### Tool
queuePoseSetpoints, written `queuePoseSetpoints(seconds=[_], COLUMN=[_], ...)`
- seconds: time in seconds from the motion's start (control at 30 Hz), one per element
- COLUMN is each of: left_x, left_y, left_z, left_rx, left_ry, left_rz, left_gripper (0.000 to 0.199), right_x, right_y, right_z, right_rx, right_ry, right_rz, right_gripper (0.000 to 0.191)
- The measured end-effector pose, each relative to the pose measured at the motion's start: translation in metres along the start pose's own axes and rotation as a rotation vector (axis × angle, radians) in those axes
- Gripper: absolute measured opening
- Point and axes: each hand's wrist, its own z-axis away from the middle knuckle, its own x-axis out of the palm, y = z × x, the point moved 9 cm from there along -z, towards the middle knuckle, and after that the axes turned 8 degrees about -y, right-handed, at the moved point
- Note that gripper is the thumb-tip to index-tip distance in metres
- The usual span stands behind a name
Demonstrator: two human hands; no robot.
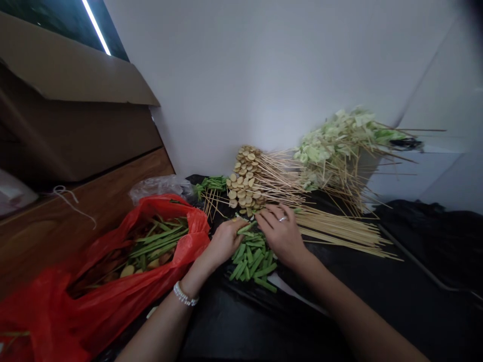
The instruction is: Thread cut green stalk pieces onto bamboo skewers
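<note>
The left hand (228, 239), a beaded bracelet (183, 296) on its wrist, has its thumb and fingers closed on a green piece (247, 228). The right hand (281, 234), wearing a ring (283, 219), is just beside it with fingers bent; its fingertips are partly hidden, so I cannot tell whether it grips anything. Directly below both hands lies the pile of cut green pieces (253, 259), on black plastic (226, 322).

Just beyond the fingers, skewered pale round slices (245, 188) are stacked, their sticks pointing right. Bare skewers (343, 231) lie to the right of the right hand, and beyond them are skewered pale-green leaves (332, 141). A bundle of skewered green pieces (213, 183) sits beyond the left hand.

To the left of the left hand is a plain red bag (198, 234), open on long green stalks (162, 239). Past it are a crumpled clear bag (160, 187) and, farther left, a plain cardboard box (83, 130).
</note>
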Motion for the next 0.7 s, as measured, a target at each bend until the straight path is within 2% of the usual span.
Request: queuePoseSetpoints(seconds=[0.1,0.2,0.37,0.5,0.7], left_x=[0.006,0.010,0.008,0.001,-0.010], left_y=[0.002,0.002,0.003,0.010,0.003], left_z=[0.002,0.002,0.001,0.000,0.001], left_rx=[0.016,0.017,-0.004,0.040,0.004], left_ry=[-0.030,-0.067,-0.072,-0.058,0.003], left_rz=[-0.045,-0.064,-0.046,0.083,0.362], left_gripper=[0.033,0.030,0.022,0.018,0.022], right_x=[0.020,0.024,0.020,0.021,0.010], right_y=[-0.010,-0.011,-0.017,-0.014,-0.004], right_z=[0.001,0.002,0.001,0.002,0.003], right_rx=[-0.066,-0.066,-0.105,-0.068,0.043], right_ry=[-0.151,-0.193,-0.205,-0.211,-0.080], right_rz=[0.026,0.057,0.040,-0.108,-0.411], right_gripper=[0.016,0.008,0.007,0.013,0.022])
